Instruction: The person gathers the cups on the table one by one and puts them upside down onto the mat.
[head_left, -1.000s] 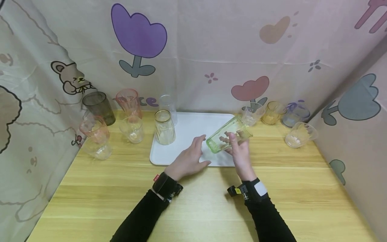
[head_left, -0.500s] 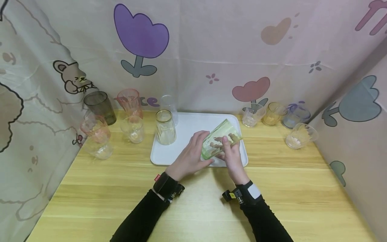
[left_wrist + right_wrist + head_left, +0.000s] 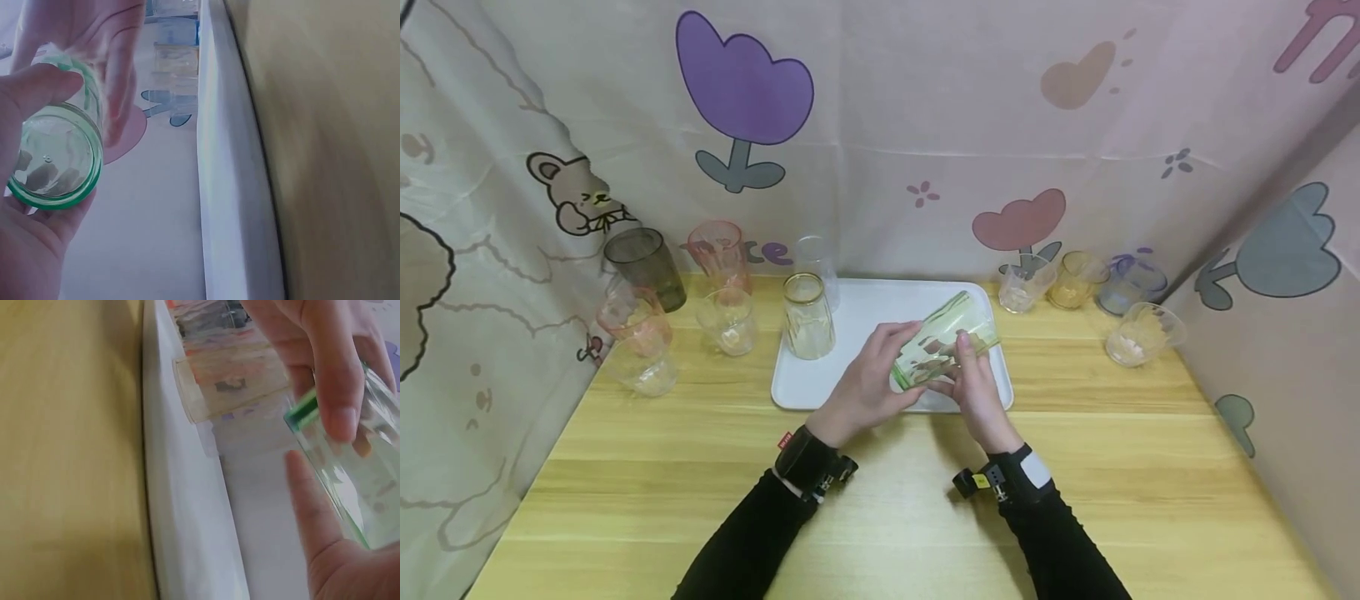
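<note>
A green-tinted drinking glass (image 3: 958, 312) lies tilted in the air between the hands, over the right half of a white tray (image 3: 880, 300). My left hand (image 3: 868, 379) grips its lower end; in the left wrist view the round green base (image 3: 56, 156) shows between that thumb and fingers. The right hand (image 3: 981, 404) holds the other end, its thumb along the side, fingers seen through the glass. In the right wrist view the ribbed green wall (image 3: 375, 494) sits between both hands. A gold-rimmed faceted glass (image 3: 809, 325) stands on the tray's left side.
Behind it is a tall clear glass (image 3: 817, 262). To the left stand a smoky grey glass (image 3: 651, 267), pink glasses (image 3: 722, 254) and clear ones (image 3: 730, 325). On the right are a yellow glass (image 3: 1075, 283), a bluish one (image 3: 1131, 283) and clear cups (image 3: 1138, 337). A printed curtain hangs behind.
The right hand has brought the green glass left and slightly down toward the left hand. The left hand, earlier apart from it, has taken hold of its lower end.
</note>
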The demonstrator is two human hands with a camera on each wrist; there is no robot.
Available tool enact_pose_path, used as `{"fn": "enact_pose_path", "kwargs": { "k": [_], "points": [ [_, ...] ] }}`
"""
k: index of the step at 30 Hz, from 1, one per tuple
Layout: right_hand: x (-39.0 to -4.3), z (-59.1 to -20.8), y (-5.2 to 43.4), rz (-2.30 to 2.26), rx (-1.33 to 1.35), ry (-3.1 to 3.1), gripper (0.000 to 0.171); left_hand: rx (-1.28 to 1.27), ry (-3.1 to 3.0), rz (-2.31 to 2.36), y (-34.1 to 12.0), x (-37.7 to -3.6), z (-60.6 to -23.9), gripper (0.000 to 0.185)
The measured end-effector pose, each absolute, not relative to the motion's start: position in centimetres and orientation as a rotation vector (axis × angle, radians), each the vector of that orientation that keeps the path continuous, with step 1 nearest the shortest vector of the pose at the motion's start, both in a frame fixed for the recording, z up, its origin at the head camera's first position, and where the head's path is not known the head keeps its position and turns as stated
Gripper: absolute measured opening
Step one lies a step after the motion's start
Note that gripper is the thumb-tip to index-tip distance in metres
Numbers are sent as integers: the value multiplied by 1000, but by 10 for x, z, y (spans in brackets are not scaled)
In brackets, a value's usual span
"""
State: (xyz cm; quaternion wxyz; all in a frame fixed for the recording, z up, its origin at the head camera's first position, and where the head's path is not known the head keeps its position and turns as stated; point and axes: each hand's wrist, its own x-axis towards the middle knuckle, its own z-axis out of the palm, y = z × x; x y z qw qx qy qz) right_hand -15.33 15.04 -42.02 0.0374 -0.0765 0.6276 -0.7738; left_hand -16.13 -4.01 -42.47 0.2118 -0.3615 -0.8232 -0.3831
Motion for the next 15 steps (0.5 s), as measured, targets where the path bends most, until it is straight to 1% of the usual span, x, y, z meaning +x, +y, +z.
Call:
{"fn": "enact_pose_path", "kwargs": {
  "k": [10, 15],
  "points": [
    [-157, -412, 170, -2180, -382, 2032, 63, -1010, -2167, -1018, -44, -162, -418, 91],
    [-158, -408, 179, -2142, -419, 2146, 71, -999, -2157, -1038, -48, -161, -411, 91]
  ]
}}
